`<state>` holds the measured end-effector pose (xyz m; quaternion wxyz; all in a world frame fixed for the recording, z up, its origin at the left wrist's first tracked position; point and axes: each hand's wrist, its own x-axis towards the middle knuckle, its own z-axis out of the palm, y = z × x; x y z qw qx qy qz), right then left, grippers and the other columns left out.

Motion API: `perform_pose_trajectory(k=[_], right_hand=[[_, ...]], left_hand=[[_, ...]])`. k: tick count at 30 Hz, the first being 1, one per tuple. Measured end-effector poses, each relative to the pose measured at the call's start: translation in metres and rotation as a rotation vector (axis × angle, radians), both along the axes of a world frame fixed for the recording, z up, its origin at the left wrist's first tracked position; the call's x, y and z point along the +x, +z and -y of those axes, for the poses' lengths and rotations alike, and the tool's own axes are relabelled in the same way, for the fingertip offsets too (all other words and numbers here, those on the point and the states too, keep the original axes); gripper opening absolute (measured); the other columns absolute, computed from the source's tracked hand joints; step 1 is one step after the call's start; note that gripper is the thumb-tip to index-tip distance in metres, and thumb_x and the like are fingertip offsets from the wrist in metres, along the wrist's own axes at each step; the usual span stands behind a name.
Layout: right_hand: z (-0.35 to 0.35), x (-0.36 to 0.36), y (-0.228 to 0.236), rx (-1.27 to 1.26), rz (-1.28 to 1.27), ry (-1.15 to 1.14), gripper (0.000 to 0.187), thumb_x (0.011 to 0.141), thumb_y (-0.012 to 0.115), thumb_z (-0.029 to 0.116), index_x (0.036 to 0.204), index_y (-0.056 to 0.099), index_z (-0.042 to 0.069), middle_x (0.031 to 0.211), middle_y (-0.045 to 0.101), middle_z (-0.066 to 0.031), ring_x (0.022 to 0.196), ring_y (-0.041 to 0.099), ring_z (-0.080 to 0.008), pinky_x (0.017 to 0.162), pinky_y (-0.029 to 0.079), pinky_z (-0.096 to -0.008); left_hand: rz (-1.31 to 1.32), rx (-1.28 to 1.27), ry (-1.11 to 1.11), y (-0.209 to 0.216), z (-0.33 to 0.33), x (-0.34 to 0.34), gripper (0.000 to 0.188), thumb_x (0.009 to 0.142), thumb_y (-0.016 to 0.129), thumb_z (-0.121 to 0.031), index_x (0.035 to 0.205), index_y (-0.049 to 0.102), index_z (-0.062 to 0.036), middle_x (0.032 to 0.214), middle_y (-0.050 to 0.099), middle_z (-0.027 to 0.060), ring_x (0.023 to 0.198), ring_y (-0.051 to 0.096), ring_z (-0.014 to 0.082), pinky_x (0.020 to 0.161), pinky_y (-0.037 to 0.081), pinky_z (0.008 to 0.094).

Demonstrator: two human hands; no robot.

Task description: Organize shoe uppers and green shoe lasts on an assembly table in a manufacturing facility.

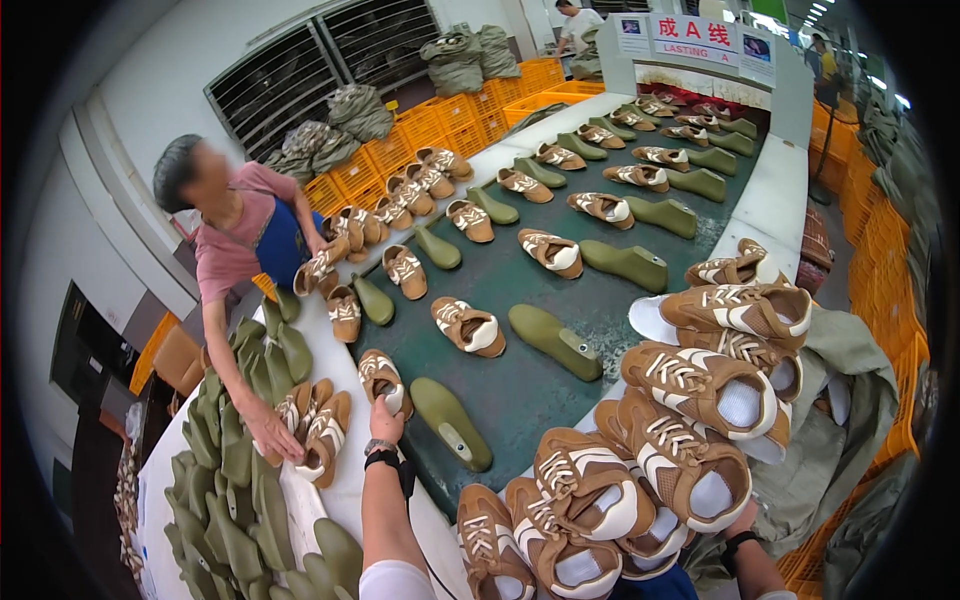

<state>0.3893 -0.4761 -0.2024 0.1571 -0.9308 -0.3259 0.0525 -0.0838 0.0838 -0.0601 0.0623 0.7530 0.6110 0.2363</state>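
My left hand (385, 422) grips the heel end of a brown and white sneaker upper (378, 372) at the left edge of the green conveyor belt (520, 400). An olive-green shoe last (450, 425) lies just to its right on the belt. At the lower right my right hand (741, 520) rests against a pile of brown and white sneakers (692, 462); its fingers are hidden behind them. More sneaker uppers (468, 327) and lasts (555, 340) lie in pairs up the belt.
Across the left side a co-worker in a pink shirt (235, 235) reaches toward uppers on the white ledge (345, 490). Many olive lasts (235, 445) are heaped there. Orange crates (455, 115) line the back, and a grey-green cloth (845, 380) drapes at right.
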Motion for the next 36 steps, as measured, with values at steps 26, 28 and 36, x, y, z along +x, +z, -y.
perform_pose_trajectory(k=[26, 28, 36], right_hand=[[0.045, 0.002, 0.077, 0.457, -0.439, 0.292, 0.049, 0.075, 0.063, 0.037, 0.110, 0.056, 0.003, 0.101, 0.059, -0.0207, 0.095, 0.057, -0.0328, 0.080, 0.045, -0.0369], [0.069, 0.034, 0.102, 0.419, -0.245, 0.048, 0.057, 0.074, 0.064, 0.036, 0.116, 0.049, 0.000, 0.113, 0.053, -0.0215, 0.103, 0.051, -0.0347, 0.086, 0.041, -0.0396], [0.151, 0.186, 0.206, 0.296, 0.345, -0.850, 0.099, 0.054, 0.079, 0.020, 0.136, 0.022, 0.017, 0.136, 0.025, -0.0196, 0.123, 0.027, -0.0369, 0.098, 0.028, -0.0442]], left_hand=[[0.328, -0.676, -1.566, 0.169, 0.491, 0.207, 0.031, 0.080, 0.058, -0.015, 0.107, 0.053, -0.0021, 0.091, 0.060, 0.0152, 0.084, 0.059, 0.0291, 0.073, 0.048, 0.0342], [0.286, -0.667, -1.583, 0.165, 0.493, 0.214, 0.031, 0.079, 0.059, -0.015, 0.107, 0.053, -0.0022, 0.088, 0.060, 0.0155, 0.083, 0.059, 0.0294, 0.072, 0.048, 0.0350], [0.268, -0.759, -1.476, 0.162, 0.488, 0.215, 0.030, 0.080, 0.059, -0.015, 0.107, 0.053, -0.0028, 0.089, 0.060, 0.0148, 0.082, 0.059, 0.0280, 0.072, 0.048, 0.0340]])
